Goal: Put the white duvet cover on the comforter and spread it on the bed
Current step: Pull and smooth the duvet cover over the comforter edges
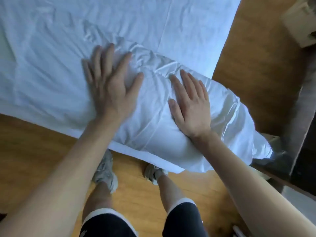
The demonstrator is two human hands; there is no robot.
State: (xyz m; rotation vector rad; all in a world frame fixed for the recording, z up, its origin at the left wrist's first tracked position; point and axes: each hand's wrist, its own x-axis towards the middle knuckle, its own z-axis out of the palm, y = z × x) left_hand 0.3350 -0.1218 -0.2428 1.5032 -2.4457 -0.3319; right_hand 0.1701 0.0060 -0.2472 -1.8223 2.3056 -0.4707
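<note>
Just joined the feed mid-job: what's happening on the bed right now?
A person stands at the bed's corner, both hands flat on the white, wrinkled duvet cover. The left hand and right hand press with straight fingers on a bunched, puffy section near the bed edge. The rest of the cover lies spread, creased, above the wooden floor.

Duvet cover (pixel 153 48) white; floor (pixel 34 142) orange-brown wood; shorts (pixel 181 219) black, white hem.

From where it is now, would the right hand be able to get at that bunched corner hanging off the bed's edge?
Probably yes. The right hand lies flat on the white duvet cover, and the bunched corner sits just to its right with nothing between them.
</note>
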